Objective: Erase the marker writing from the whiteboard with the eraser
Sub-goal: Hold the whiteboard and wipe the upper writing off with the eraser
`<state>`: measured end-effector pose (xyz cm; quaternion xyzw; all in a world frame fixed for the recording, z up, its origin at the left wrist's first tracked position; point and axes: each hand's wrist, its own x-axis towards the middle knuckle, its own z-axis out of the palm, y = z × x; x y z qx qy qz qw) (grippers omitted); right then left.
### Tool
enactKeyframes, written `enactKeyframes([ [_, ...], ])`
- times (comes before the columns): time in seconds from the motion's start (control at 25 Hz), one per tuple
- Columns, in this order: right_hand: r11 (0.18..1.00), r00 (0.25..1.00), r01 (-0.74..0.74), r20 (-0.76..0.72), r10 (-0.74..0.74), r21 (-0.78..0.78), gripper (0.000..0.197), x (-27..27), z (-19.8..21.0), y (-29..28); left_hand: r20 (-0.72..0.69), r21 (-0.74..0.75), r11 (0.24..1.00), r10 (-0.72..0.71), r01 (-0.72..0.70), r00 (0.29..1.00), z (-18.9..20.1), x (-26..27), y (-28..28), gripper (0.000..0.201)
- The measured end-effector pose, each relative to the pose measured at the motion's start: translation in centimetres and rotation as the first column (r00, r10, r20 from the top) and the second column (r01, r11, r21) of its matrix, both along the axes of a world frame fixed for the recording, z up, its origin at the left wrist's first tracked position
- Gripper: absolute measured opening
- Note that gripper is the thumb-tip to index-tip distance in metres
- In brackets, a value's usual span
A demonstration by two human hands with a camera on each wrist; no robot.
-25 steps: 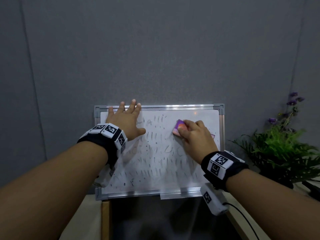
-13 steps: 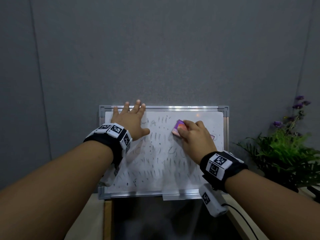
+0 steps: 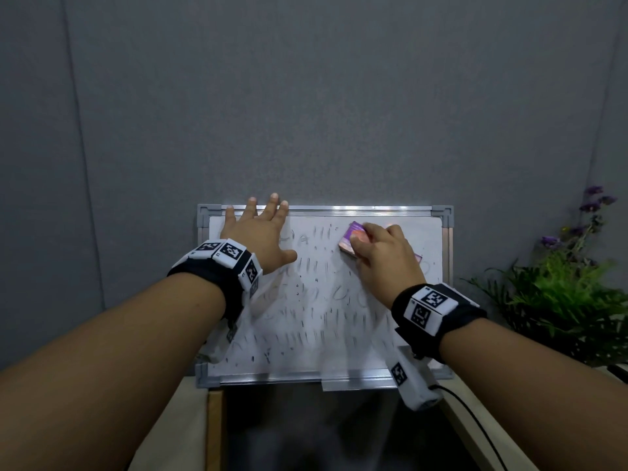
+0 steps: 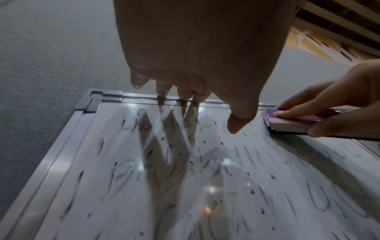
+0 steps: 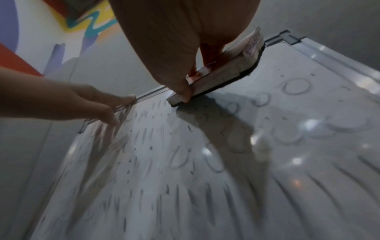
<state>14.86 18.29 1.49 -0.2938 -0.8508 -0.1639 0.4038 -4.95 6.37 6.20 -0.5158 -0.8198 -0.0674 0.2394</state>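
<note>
A small whiteboard (image 3: 326, 365) with a silver frame leans against the grey wall, covered in smeared grey marker strokes and faint letters (image 4: 242, 155). My left hand (image 3: 261, 229) lies flat on its upper left part, fingers straight and reaching over the top rail (image 4: 164, 95). My right hand (image 3: 380, 249) grips a purple-and-pink eraser (image 3: 351, 237) and presses its dark felt side against the board's upper middle, near the top rail (image 5: 218, 76). Faint circles (image 5: 296, 86) show to the right of the eraser.
A potted green plant with purple flowers (image 3: 571, 287) stands to the right of the board. The board rests on a pale wooden ledge (image 3: 190, 423) with a dark recess (image 3: 306, 433) below. A cable (image 3: 475, 419) hangs from my right wrist.
The eraser and right hand stay near the board's upper middle, shifted only slightly. The left hand keeps its place on the upper left. The head view has drifted a little.
</note>
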Motion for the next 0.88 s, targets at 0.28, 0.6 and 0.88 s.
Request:
enactKeyframes([
  [0.28, 0.995, 0.983, -0.071, 0.174, 0.059, 0.063, 0.027, -1.5, -0.4, -1.0, 0.003, 0.013, 1.0, -0.006, 0.006, 1.0, 0.1, -0.1, 0.1, 0.094],
  [0.6, 0.996, 0.992, -0.068, 0.113, 0.062, 0.048, 0.027, -2.0, 1.5, -1.1, -0.002, 0.02, 1.0, -0.005, 0.005, 1.0, -0.1, -0.1, 0.0, 0.094],
  [0.88, 0.995, 0.993, -0.039, 0.119, 0.028, 0.096, 0.025, -0.6, -0.2, -0.5, 0.003, 0.003, 1.0, 0.004, -0.004, 1.0, 0.0, 0.0, 0.0, 0.094],
])
